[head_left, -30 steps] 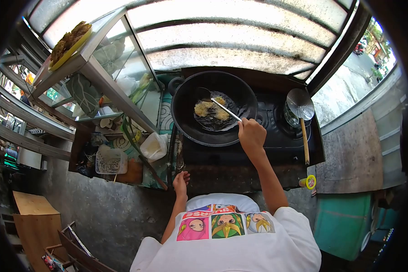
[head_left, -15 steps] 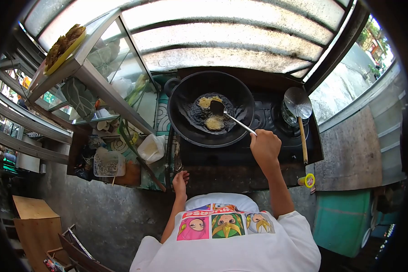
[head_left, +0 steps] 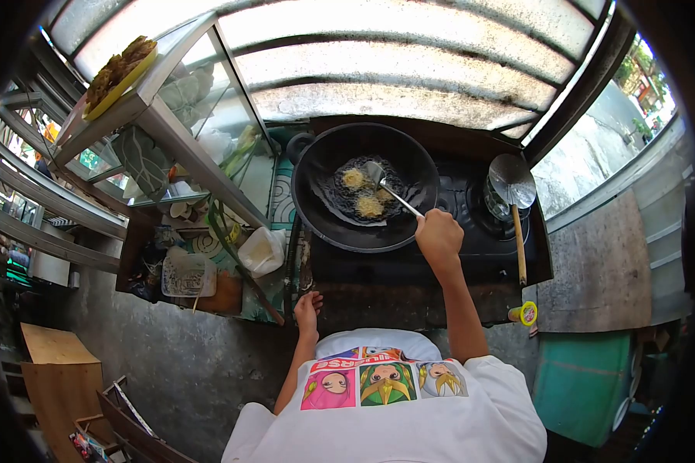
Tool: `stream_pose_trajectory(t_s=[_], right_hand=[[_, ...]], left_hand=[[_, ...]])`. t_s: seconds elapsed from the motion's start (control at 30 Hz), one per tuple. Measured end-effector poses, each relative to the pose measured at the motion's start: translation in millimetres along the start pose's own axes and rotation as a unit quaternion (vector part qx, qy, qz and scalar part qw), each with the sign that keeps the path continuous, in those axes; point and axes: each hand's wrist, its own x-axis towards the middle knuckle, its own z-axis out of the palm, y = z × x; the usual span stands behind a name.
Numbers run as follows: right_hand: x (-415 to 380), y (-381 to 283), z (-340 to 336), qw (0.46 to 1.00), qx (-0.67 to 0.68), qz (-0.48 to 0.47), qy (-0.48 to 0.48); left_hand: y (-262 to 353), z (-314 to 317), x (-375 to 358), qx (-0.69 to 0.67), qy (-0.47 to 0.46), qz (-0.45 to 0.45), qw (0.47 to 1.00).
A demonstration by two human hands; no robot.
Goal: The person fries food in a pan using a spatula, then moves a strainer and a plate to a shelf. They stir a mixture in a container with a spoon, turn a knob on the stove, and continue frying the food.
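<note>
My right hand point(head_left: 439, 234) is wrapped round the handle of a metal spatula point(head_left: 400, 199), whose blade is in the dark wok point(head_left: 324, 224) among frying pieces. One golden piece point(head_left: 353, 178) lies left of the blade, and another point(head_left: 370, 206) lies below it in bubbling oil. Part of a further piece shows beside the spatula. My left hand point(head_left: 308, 306) rests at the counter's front edge, its fingers curled loosely; whether anything small is in them is hidden.
A skimmer point(head_left: 512, 181) with a wooden handle lies over the right burner. Left of the wok are a glass cabinet point(head_left: 208, 116), a white plastic tub point(head_left: 261, 252) and a clear container point(head_left: 188, 275). A yellow-rimmed cup point(head_left: 527, 312) stands at the right front edge.
The spatula blade has turned from dark to light side and moved slightly up in the wok, and my right hand has shifted left and up. The frying pieces have changed position. My left hand stays put.
</note>
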Motion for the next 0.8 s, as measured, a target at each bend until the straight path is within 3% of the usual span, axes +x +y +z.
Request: stream_pose_trajectory(t_s=[0.67, 0.8], right_hand=[[-32.7, 2.9, -8.9, 0.992, 0.114, -0.056, 0.012], [-19.0, 14.1, -15.4, 0.995, 0.065, -0.006, 0.078]], left_hand=[[-4.3, 6.9, -0.6, 0.009, -0.024, -0.012, 1.000], [-7.3, 2.7, -0.3, 0.006, -0.022, -0.016, 1.000]])
